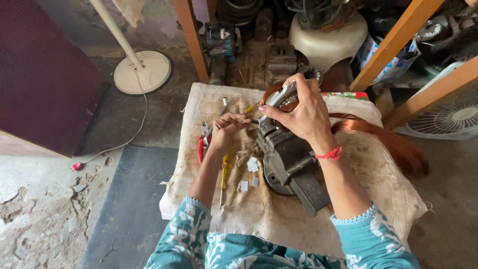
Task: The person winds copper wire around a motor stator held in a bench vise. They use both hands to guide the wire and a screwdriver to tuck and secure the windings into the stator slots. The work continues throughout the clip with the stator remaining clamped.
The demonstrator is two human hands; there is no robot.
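A grey metal motor body [289, 162] lies on a cloth-covered work pad [279, 214]. My right hand [303, 112] grips its upper end, where a metal bracket and copper winding [279, 97] show. My left hand [226, 129] pinches a thin yellow-handled tool [250, 107], its tip pointing at the motor. A long bundle of copper wire [388, 142] trails right from under my right wrist.
Red-handled pliers [201, 144], a yellow screwdriver [224, 172] and small white paper pieces [251, 167] lie on the pad. A white fan base [144, 72] with cord stands back left, a fan grille [455, 117] right, wooden legs [191, 40] and motor clutter behind.
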